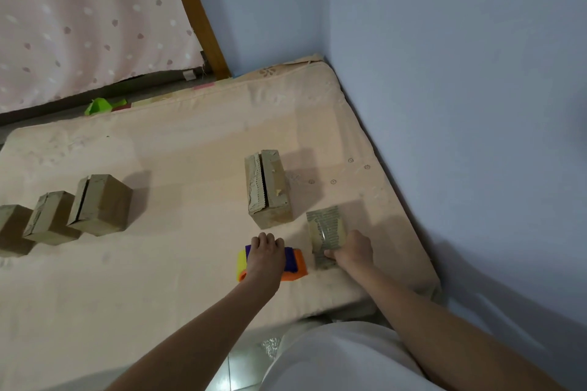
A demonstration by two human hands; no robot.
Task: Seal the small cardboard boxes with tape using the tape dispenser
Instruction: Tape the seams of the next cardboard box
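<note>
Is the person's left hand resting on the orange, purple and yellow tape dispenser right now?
Yes, the left hand lies on top of the orange, purple and yellow tape dispenser on the mattress.

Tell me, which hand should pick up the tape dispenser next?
Left. The left hand already rests on the tape dispenser, while the right hand holds the small box.

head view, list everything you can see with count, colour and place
small cardboard boxes: five, brown; three in a row at left, one with an open top seam at centre, one with tape on it under the right hand
tape dispenser: one, orange, purple and yellow; on the mattress under the left hand
mattress: one, peach; fills the middle
green object: one; beyond the mattress's far edge
curtain: one, pink, dotted; upper left
wall: blue; right
left hand: grip on the dispenser
right hand: grip on the taped box
</note>
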